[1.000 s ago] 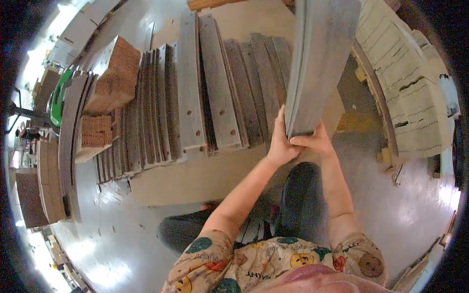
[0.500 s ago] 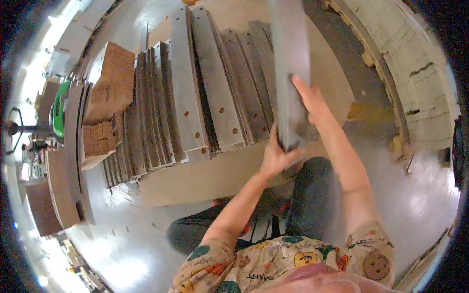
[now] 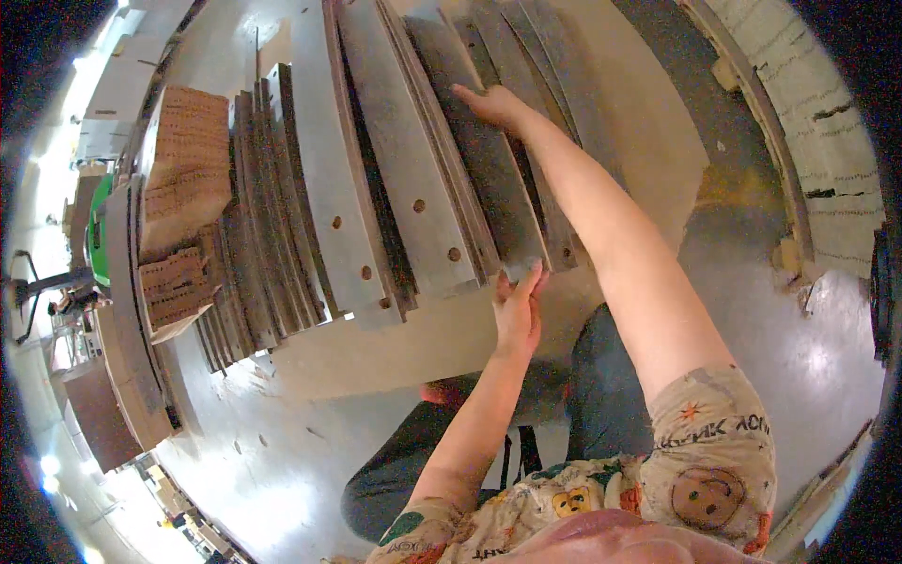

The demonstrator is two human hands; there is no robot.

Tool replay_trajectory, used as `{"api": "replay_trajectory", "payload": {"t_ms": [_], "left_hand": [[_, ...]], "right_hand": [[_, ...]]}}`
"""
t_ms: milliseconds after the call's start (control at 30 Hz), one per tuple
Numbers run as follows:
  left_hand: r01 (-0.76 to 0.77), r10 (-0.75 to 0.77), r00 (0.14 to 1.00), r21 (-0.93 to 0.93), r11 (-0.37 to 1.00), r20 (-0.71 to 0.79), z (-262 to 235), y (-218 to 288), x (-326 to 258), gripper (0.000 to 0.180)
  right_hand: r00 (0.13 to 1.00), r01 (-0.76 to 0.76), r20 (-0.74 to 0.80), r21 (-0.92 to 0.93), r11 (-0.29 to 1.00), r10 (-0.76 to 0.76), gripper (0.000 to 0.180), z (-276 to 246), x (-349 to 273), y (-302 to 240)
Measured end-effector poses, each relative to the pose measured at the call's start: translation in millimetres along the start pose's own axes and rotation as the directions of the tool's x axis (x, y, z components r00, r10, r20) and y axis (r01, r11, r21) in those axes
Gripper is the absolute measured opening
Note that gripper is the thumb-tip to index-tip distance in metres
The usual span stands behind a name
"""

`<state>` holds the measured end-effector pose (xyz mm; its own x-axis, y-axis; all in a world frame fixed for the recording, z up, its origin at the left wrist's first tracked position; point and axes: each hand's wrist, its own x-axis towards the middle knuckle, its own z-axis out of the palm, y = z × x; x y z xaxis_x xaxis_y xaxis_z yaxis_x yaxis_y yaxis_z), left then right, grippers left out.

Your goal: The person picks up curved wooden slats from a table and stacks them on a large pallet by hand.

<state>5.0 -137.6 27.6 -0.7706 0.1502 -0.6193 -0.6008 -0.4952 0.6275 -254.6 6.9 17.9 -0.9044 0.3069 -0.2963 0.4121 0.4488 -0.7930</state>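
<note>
Two hands: left hand (image 3: 519,315) presses the near end of a long grey perforated board (image 3: 479,150); right hand (image 3: 493,103) lies flat further along, neither grip closed.
Change: board, upright a second ago, now lies down.
Place: atop the grey board row (image 3: 376,188) on a tan sheet (image 3: 413,348).
Beside: brown cardboard stacks (image 3: 183,179).

Grey boards (image 3: 413,179) are lying packed edge to edge across the cardboard sheet (image 3: 423,348), leaving no gap between them, cardboard stacks (image 3: 183,169) are crowding their left side, while bare floor (image 3: 752,310) is lying open to the right.
</note>
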Motion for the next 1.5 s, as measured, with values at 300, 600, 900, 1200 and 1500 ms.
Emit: {"api": "replay_trajectory", "payload": {"t_ms": [300, 600, 900, 1200, 1500], "left_hand": [[0.111, -0.122, 0.986, -0.095, 0.989, -0.118, 3.0, -5.1, 27.3, 0.050], [0.282, -0.286, 0.958, 0.136, 0.950, 0.008, -33.3, 9.7, -6.4, 0.047], [0.476, -0.554, 0.832, 0.566, 0.673, -0.041, -78.9, 85.2, -126.7, 0.039], [0.076, -0.333, 0.912, 0.700, 0.710, 0.239, -76.3, 80.2, -121.2, 0.033], [0.106, -0.386, 0.894, 0.730, 0.675, 0.227, -84.8, 81.0, -109.5, 0.037]], "right_hand": [[0.978, 0.160, 0.184, -0.341, 0.926, -0.101, 0.058, 11.5, 31.6, 17.6], [0.889, -0.032, -0.374, -0.627, 0.779, -0.265, 0.063, -96.1, -31.5, 56.0], [0.964, -0.222, 0.042, -0.412, 0.884, 0.262, 0.093, -117.5, -47.3, 102.3], [0.949, -0.270, -0.263, -0.388, 0.881, 0.175, 0.091, -80.0, -44.6, 101.1], [0.961, -0.274, -0.096, -0.240, 0.931, 0.258, 0.077, -88.3, -19.4, 110.7]]}}
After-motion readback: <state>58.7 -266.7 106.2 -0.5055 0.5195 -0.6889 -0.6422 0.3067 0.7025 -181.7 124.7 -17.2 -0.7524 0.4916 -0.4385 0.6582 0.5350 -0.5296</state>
